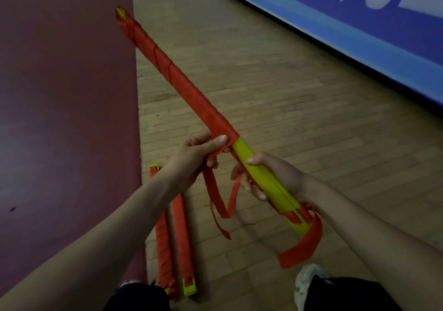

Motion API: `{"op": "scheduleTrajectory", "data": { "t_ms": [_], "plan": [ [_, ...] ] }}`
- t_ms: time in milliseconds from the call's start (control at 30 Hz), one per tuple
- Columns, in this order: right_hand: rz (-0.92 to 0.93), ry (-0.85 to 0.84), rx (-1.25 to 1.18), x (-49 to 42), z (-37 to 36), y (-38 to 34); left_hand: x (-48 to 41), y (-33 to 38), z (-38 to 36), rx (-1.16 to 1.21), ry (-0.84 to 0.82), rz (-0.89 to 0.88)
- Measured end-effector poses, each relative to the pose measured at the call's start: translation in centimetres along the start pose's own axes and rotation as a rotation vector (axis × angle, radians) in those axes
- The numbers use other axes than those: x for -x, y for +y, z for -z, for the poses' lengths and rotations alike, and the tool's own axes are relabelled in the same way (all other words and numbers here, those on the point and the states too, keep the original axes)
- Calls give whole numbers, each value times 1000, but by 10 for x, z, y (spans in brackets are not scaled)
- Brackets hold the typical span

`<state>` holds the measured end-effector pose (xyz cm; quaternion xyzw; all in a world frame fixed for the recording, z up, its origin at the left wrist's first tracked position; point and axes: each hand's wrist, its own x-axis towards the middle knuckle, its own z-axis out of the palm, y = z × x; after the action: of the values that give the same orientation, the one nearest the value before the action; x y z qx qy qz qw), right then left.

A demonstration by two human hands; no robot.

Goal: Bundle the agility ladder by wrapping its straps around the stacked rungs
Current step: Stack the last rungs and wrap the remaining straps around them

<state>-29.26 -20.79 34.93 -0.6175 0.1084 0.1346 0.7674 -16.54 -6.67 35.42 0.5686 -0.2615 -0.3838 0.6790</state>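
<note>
Far left: a maroon floor surface (60,95), meeting a pale wooden floor (263,83) along a straight seam. Just right of that seam, low in view, two other bundles (183,239) lying side by side on the wood, red-wrapped, with yellow at the ends.

Above them, held in the air and slanting from upper left down to lower right: the agility ladder (195,100). Far part tightly spiralled in red straps (167,67), with a bit of yellow at the far tip.

At the edge of the wrapped part, the left hand (194,152), thumb pressed flat on the last turn, fingers curled round the strap coming off it. Below, between the two hands, a loose tail (211,186) of red strap dangling in a fold.

Next along, the bare yellow stacked rungs (241,149), gripped by the right hand (275,176), thumb on top, fingers wrapped underneath. Hands near each other, not touching.

At the near end of the rungs, a few red turns and a wide loop (304,246) of strap drooping down. Just below it, a white shoe (309,282) on the wood.

Upper right: a blue banner (359,35) with large white lettering, cut off by the frame edge.
</note>
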Motion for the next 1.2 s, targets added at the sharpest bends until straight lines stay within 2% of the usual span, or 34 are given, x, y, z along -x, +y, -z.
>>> {"op": "scheduleTrajectory", "data": {
  "t_ms": [133,267,400,533,733,967,1200],
  "plan": [
    [-21,288,293,-3,0,2,-3,-3,4,-26,169,49],
    [41,455,555,-1,-1,8,-4,-1,1,-5,221,48],
    [127,550,599,-2,-4,7,-5,4,-3,24,214,56],
    [133,610,547,-1,0,6,-5,5,-5,42,190,122],
    [122,552,441,-1,2,6,-1,6,4,68,158,283],
    [83,375,172,7,-7,-6,0,9,4,77,147,250],
    [105,255,79,17,-6,-17,3,15,-1,201,-10,279]
  ]
}}
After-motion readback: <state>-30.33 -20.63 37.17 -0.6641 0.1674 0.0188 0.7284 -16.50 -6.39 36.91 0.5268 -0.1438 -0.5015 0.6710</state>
